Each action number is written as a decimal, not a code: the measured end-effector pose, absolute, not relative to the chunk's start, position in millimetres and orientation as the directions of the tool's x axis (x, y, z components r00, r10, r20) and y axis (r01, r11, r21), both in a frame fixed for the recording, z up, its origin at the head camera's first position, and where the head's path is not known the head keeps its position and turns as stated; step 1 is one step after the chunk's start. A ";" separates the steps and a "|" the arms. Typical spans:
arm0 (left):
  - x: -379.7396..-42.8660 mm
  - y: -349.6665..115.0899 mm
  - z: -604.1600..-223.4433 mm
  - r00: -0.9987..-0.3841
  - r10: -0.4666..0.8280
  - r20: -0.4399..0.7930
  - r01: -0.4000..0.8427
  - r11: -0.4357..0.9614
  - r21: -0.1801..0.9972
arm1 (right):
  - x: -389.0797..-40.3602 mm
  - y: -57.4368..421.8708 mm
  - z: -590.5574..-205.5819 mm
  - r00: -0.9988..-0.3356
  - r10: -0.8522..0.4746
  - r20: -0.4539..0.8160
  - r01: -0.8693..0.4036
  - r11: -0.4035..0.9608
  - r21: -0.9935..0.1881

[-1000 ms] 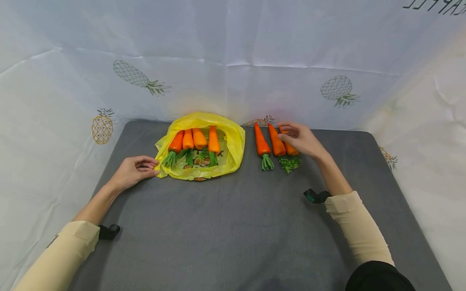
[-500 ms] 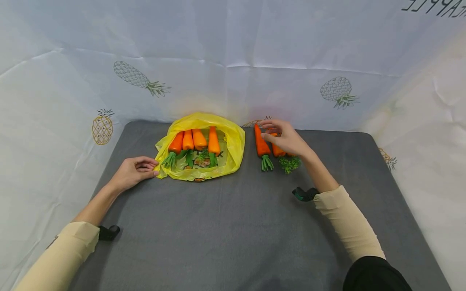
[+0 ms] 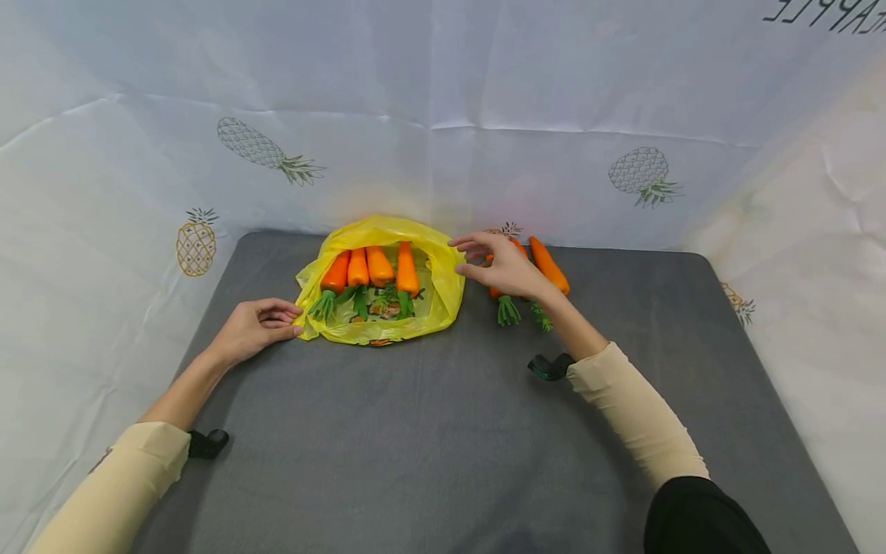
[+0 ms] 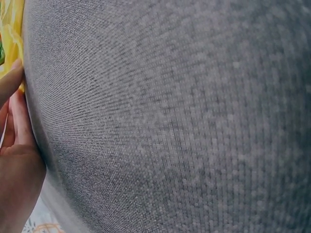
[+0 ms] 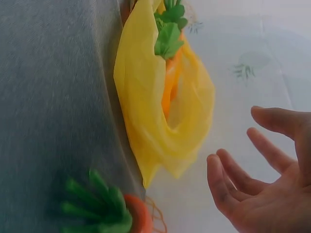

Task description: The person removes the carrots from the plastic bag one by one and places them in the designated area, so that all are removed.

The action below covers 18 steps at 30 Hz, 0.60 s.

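Observation:
A yellow plastic bag (image 3: 453,296) lies with its mouth open on the grey table, several orange carrots (image 3: 407,269) with green tops inside it. My left hand (image 3: 252,327) pinches the bag's left edge between thumb and fingers; the left wrist view shows the thumb on the yellow film. Over the bag's right rim hovers my right hand (image 3: 508,268), its fingers spread and holding nothing in the right wrist view. Beneath and beside that hand lie loose carrots; the rightmost carrot (image 3: 550,267) shows most, while the others are partly hidden, with green leaves (image 3: 508,311) sticking out.
The grey cloth-covered table (image 3: 415,431) reaches toward me and to both sides. A white sheet (image 3: 443,177) printed with pineapples hangs right behind its back edge. Black straps (image 3: 550,367) sit at both wrists.
My right hand has moved left from above the rightmost loose carrots to the bag's right rim, uncovering the rightmost carrot. The left hand stays at the bag's edge.

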<state>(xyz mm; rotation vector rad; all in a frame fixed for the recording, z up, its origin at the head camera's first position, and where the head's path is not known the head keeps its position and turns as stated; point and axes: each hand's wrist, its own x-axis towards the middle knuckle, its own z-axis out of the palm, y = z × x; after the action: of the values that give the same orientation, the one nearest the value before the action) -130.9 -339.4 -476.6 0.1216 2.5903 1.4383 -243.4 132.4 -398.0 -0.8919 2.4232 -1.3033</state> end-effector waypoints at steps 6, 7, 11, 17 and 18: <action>-131.8 -338.2 -476.6 -0.982 0.148 -0.121 -0.024 0.534 0.845 | -245.1 112.3 -407.1 -0.754 -0.654 0.060 -0.394 0.377 -0.838; -132.0 -337.8 -476.5 -0.982 0.147 -0.122 -0.025 0.531 0.847 | -245.3 108.6 -408.8 -0.752 -0.657 0.054 -0.392 0.380 -0.838; -132.1 -337.4 -476.2 -0.981 0.146 -0.127 -0.031 0.530 0.847 | -245.7 94.9 -416.4 -0.745 -0.666 0.029 -0.375 0.382 -0.845; -131.0 -339.4 -476.8 -0.980 0.149 -0.131 -0.031 0.539 0.842 | -244.9 73.2 -427.3 -0.721 -0.693 0.020 -0.389 0.381 -0.839; -130.9 -339.5 -477.2 -0.980 0.150 -0.129 -0.029 0.537 0.843 | -244.4 69.8 -428.6 -0.719 -0.695 0.018 -0.392 0.384 -0.836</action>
<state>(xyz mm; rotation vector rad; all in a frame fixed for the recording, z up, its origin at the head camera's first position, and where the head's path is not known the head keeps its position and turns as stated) -130.9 -339.5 -477.2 0.1025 2.5871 1.4238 -244.4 69.8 -428.6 -0.9478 2.3124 -1.2600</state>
